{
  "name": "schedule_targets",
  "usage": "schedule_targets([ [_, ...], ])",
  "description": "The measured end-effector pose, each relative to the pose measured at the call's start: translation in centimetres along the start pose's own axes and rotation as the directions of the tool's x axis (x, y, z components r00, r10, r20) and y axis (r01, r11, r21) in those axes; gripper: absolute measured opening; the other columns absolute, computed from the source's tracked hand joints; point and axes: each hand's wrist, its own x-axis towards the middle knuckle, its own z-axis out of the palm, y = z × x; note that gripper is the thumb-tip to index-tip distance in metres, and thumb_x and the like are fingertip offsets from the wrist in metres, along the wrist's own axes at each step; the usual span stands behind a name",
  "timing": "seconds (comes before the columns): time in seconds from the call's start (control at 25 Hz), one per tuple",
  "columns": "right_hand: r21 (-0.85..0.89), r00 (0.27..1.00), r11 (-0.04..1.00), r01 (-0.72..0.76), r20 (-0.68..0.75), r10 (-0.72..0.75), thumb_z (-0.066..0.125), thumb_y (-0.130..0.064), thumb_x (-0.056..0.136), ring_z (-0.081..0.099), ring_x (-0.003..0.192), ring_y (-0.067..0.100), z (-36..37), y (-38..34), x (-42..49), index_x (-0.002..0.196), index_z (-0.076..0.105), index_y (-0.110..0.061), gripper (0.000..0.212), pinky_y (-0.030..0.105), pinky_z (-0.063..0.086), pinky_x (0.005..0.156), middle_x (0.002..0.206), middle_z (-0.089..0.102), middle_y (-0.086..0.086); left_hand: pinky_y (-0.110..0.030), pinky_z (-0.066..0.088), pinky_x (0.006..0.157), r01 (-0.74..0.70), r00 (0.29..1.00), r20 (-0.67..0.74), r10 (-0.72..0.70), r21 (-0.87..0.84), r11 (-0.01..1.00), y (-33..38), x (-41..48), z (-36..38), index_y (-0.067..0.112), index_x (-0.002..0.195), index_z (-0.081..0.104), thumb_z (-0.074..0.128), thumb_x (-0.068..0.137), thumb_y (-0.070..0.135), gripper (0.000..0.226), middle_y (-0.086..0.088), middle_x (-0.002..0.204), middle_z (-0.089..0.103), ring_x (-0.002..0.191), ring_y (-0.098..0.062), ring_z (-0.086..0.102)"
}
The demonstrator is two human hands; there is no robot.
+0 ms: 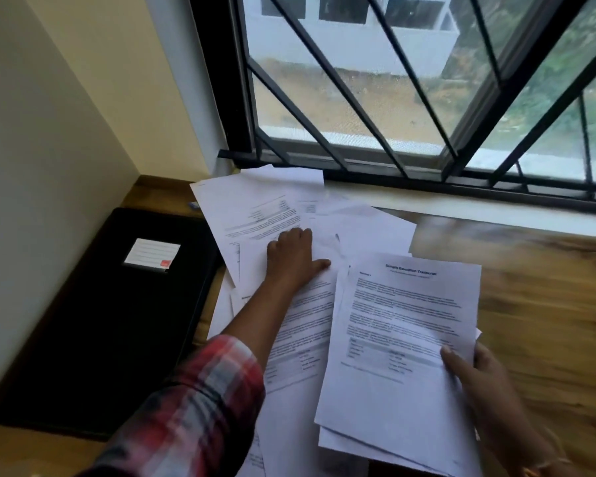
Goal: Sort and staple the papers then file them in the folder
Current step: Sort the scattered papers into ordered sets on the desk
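Loose printed papers (255, 208) lie scattered over the wooden table (547, 297), reaching back to the window sill. My left hand (295, 256) lies on top of this spread with its thumb out to the right. My right hand (475, 373) grips the right edge of a small stack of printed sheets (399, 325), thumb on the top page, holding it just above the table. A closed black folder (111, 321) with a white label lies at the left, beside the wall. No stapler shows in this view.
A cream wall (49, 132) borders the table on the left. A barred window (427, 98) and its white sill (461, 208) close off the far side. Bare wood shows to the right of the papers.
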Motion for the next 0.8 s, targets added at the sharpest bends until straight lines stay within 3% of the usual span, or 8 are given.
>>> schedule_targets([
  [0.16,-0.058,0.998,0.997,0.043,0.045,-0.041,0.062,-0.009,0.1,0.074,0.101,0.034,0.6,0.7,0.9,0.12,0.068,-0.011,0.021,0.054,0.057,0.093,0.109,0.078,0.008,-0.044,0.041,0.099,0.157,0.981,-0.094,-0.172,-0.15,0.976,1.1,1.3,0.1,0.01,0.138,0.048,0.062,0.092,0.057,0.067,-0.014,0.136,0.05,0.126,-0.034,0.047],
  [0.32,-0.163,0.996,0.984,0.069,0.067,-0.059,0.065,-0.015,0.099,0.075,0.1,0.026,0.9,1.8,1.7,0.115,0.071,-0.017,0.017,0.058,0.057,0.091,0.108,0.078,0.0,-0.044,0.044,0.097,0.334,0.94,0.006,-0.342,-0.233,0.913,1.7,3.4,-0.9,0.012,0.137,0.047,0.068,0.091,0.051,0.064,-0.015,0.134,0.049,0.119,-0.036,0.055],
  [0.44,-0.199,0.996,0.977,0.077,0.061,-0.066,0.065,-0.014,0.098,0.074,0.1,0.023,1.0,2.0,1.9,0.109,0.073,-0.018,0.015,0.057,0.058,0.09,0.106,0.078,-0.003,-0.045,0.044,0.099,0.317,0.941,0.173,-0.292,-0.141,0.938,1.5,4.9,-2.2,0.025,0.147,0.037,0.069,0.089,0.055,0.072,-0.011,0.143,0.038,0.125,-0.036,0.052],
  [0.52,-0.194,0.995,0.978,0.073,0.075,-0.059,0.065,-0.015,0.098,0.074,0.1,0.024,0.8,2.1,1.9,0.11,0.073,-0.017,0.015,0.058,0.057,0.091,0.107,0.078,-0.001,-0.047,0.043,0.098,0.264,0.951,0.18,-0.252,-0.045,0.963,1.2,5.5,-2.6,0.027,0.143,0.046,0.07,0.086,0.059,0.069,-0.01,0.143,0.036,0.127,-0.036,0.047],
  [0.64,-0.119,0.997,0.993,0.018,0.073,-0.009,0.064,-0.015,0.1,0.075,0.1,0.03,0.6,1.8,1.6,0.114,0.072,-0.015,0.016,0.059,0.057,0.092,0.109,0.078,0.005,-0.045,0.042,0.098,0.219,0.972,0.083,-0.218,-0.008,0.976,1.3,5.5,-2.5,0.024,0.131,0.061,0.073,0.085,0.055,0.056,-0.007,0.137,0.043,0.126,-0.032,0.043],
  [0.8,0.002,0.995,0.999,-0.047,0.091,0.047,0.064,-0.016,0.1,0.074,0.103,0.036,0.4,0.6,0.6,0.122,0.067,-0.01,0.023,0.062,0.055,0.095,0.114,0.076,0.011,-0.041,0.041,0.091,0.096,0.991,-0.093,-0.096,-0.007,0.995,2.2,4.5,-1.7,0.02,0.115,0.072,0.074,0.088,0.037,0.032,-0.006,0.123,0.059,0.115,-0.031,0.055],
])
